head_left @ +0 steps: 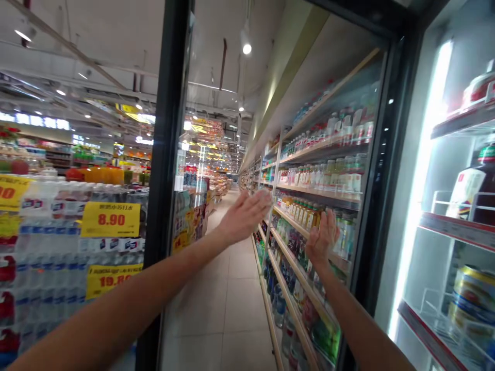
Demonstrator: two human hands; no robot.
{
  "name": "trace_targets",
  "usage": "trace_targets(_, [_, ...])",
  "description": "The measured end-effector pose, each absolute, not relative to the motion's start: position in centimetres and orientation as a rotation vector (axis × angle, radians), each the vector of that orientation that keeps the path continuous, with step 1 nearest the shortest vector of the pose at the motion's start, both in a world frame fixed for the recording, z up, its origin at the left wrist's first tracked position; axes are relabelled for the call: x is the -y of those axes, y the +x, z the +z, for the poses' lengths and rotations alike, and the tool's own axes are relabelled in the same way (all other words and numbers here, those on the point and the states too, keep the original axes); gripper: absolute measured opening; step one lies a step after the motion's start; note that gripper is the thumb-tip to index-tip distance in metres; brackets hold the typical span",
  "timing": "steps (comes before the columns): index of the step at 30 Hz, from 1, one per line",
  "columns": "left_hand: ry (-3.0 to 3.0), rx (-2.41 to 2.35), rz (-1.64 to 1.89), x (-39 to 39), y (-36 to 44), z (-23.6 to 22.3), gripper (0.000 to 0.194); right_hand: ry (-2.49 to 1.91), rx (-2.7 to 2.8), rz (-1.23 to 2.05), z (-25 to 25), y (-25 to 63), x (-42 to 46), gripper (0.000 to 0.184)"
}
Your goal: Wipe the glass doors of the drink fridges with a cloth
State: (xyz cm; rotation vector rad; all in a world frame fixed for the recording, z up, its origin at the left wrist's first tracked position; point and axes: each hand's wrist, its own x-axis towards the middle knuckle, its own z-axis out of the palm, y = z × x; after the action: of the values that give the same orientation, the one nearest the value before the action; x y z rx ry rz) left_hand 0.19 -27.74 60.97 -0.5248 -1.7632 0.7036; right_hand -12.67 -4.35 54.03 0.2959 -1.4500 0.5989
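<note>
A glass door (240,304) with a black frame (164,154) stands swung open in front of me. My left hand (244,216) reaches across it, fingers stretched out flat at the pane. A pale, see-through patch shows by its fingertips; I cannot tell whether it is a reflection or a thin wipe. Lower and to the right, my right hand (323,238) is raised with its fingers pointing up at the glass, slightly bent and apart from any visible object. Whether the right fingertips touch the pane is unclear.
Lit cooler shelves (456,226) with bottles and a gold can (466,293) stand close on my right. Shelves of drinks (309,190) appear in the pane beside a tiled aisle. Stacked water bottles (50,288) with yellow price signs (110,219) stand at the left.
</note>
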Motion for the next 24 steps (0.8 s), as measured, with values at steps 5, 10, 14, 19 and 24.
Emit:
trace_targets(5, [-0.608,1.776,0.753,28.4,1.0,57.6,0.044,0.459,1.478,0.369,54.0,-12.5,4.3,0.053])
trace_targets(10, [-0.744,1.807,0.859,30.1,1.7,56.3,0.043,0.561,1.464,0.302,54.1,-12.7,4.3,0.055])
trace_targets(14, [-0.326,1.772,0.592,31.8,2.3,59.0,0.043,0.548,1.462,0.313,54.0,-12.9,4.1,0.054])
trace_targets(19, [-0.732,1.831,0.869,32.8,3.5,55.5,0.04,0.495,1.558,0.342,53.7,-11.7,5.6,0.058])
trace_targets(24, [-0.279,1.818,0.566,33.8,3.8,56.5,0.046,0.285,1.582,0.622,53.6,-9.9,9.1,0.061])
